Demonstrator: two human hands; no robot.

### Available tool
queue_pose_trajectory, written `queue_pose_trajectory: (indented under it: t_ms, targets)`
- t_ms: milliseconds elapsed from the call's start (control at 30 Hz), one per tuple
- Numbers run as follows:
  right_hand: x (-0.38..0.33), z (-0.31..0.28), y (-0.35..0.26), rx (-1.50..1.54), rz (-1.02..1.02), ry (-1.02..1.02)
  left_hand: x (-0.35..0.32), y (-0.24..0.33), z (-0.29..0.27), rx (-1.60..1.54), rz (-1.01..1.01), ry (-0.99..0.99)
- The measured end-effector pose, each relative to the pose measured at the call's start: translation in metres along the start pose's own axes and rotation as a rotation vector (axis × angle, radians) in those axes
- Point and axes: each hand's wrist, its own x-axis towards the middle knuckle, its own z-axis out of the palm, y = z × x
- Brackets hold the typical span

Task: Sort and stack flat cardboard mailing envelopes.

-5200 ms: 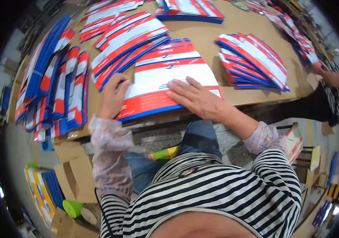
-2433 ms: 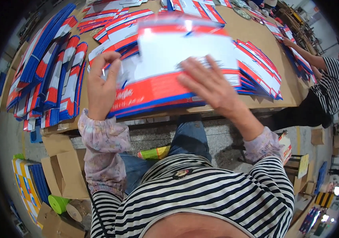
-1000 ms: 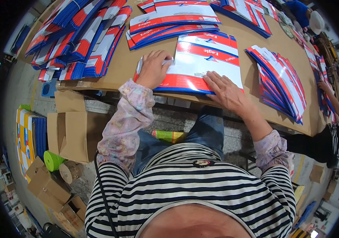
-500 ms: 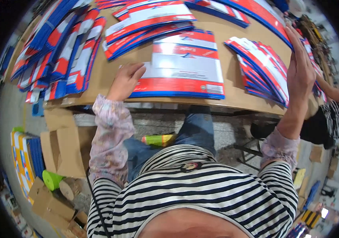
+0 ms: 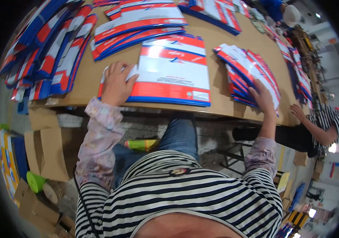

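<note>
Nearest, the left hand (image 5: 116, 83) lies flat, fingers spread, pressing the near left corner of one stack of red, white and blue flat cartons (image 5: 172, 71) at the brown desk (image 5: 221, 103) edge, gripping nothing. Rightward, the right hand (image 5: 264, 97) rests palm-down on a fanned pile of the same cartons (image 5: 248, 71); whether its fingers pinch a sheet I cannot tell. Beyond the centre stack lies another fanned pile (image 5: 137, 23). Overlapping rows (image 5: 46, 51) cover the left side. At far right, a second person's hand (image 5: 297, 112) touches the desk.
</note>
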Motion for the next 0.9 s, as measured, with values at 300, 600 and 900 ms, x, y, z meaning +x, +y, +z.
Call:
queue_pose_trajectory:
  t_ms: [300,600,900]
  targets:
    - [-0.005,0.026,-0.216,0.106,-0.865,-0.140,0.002,0.004,0.002,-0.050,0.022,0.114]
    - [-0.009,0.067,-0.238,0.021,-0.874,-0.100,0.013,-0.008,-0.002,-0.155,-0.051,-0.025]
    - [-0.005,0.007,-0.239,-0.078,-0.959,0.110,0.053,0.008,-0.052,-0.391,-0.130,-0.024]
